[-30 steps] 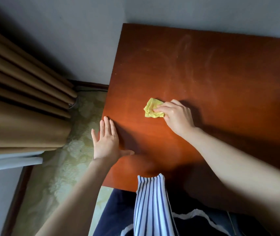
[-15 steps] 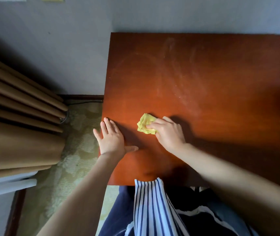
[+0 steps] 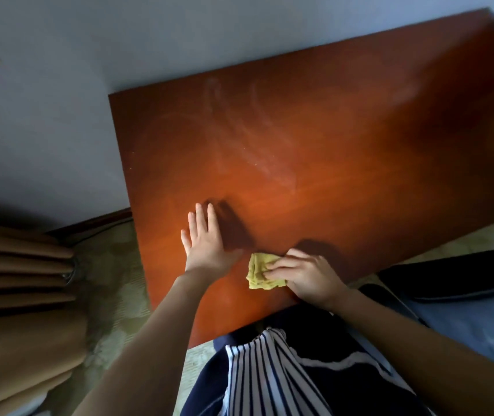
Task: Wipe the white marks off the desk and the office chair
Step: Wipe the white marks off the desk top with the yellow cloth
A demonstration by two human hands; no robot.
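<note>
A reddish-brown wooden desk (image 3: 344, 151) fills the middle of the view. Faint white smears (image 3: 257, 145) streak its far-left part. My right hand (image 3: 305, 274) holds a folded yellow cloth (image 3: 262, 273) against the desk near the front edge, fingers curled over it. My left hand (image 3: 206, 238) lies flat on the desk just left of the cloth, fingers straight and together. A dark part at the right edge, perhaps the office chair (image 3: 462, 274), sits beside the desk.
Tan curtains (image 3: 14, 280) hang at the left over a pale patterned carpet (image 3: 113, 280). A grey wall (image 3: 59, 115) runs behind the desk. My striped and navy clothing (image 3: 269, 379) presses against the desk's front edge.
My right hand has drawn the yellow cloth back toward the front edge of the desk. My left hand has moved from the desk's left edge further onto its top. The camera has tilted.
</note>
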